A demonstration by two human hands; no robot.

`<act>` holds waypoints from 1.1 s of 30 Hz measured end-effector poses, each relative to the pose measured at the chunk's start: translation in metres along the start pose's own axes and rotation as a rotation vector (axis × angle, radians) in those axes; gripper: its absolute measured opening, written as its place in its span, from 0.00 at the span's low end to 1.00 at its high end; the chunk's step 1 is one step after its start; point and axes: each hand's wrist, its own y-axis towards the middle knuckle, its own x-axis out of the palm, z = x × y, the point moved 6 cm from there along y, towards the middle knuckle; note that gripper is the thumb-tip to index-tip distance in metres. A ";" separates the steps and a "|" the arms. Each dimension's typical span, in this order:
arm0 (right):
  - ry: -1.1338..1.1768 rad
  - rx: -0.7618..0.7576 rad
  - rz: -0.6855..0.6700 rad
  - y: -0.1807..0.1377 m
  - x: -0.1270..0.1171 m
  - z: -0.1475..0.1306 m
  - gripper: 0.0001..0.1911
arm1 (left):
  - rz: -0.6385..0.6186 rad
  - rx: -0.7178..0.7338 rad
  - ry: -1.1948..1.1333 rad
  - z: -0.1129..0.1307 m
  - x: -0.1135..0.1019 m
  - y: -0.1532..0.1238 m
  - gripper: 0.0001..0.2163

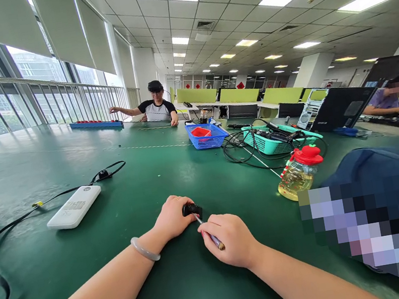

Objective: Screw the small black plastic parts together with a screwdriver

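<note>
Toward the green table's (143,179) near edge, the left hand (174,218) grasps a small black object (191,209) — the right hand (233,238) grips a slim tool (219,243), tip against or just beside the object.

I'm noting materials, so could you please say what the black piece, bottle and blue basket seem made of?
Black piece: perhaps plastic, with glossy highlights. Bottle: clear glass or plastic; liquid shows through. Blue basket: likely moulded plastic, evenly coloured lattice.

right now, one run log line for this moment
left hand: holding small black object; right hand: gripping slim pen-shaped tool, tip at object; surface: green tabletop
</note>
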 end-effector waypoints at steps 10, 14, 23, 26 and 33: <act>0.372 0.345 0.128 -0.001 -0.006 0.026 0.11 | -0.002 -0.023 0.013 -0.001 -0.001 0.001 0.15; 0.346 0.318 0.126 -0.001 -0.007 0.024 0.11 | -0.004 -0.028 0.007 -0.001 -0.001 0.001 0.15; 0.209 0.161 0.119 0.000 -0.010 0.010 0.11 | -0.004 -0.045 -0.007 0.000 -0.002 0.001 0.12; 0.161 0.115 0.109 0.001 -0.011 0.007 0.11 | -0.004 -0.046 -0.009 0.000 -0.002 0.001 0.12; 0.070 0.092 0.050 0.000 -0.007 0.006 0.11 | -0.009 -0.039 -0.024 -0.001 0.000 0.002 0.17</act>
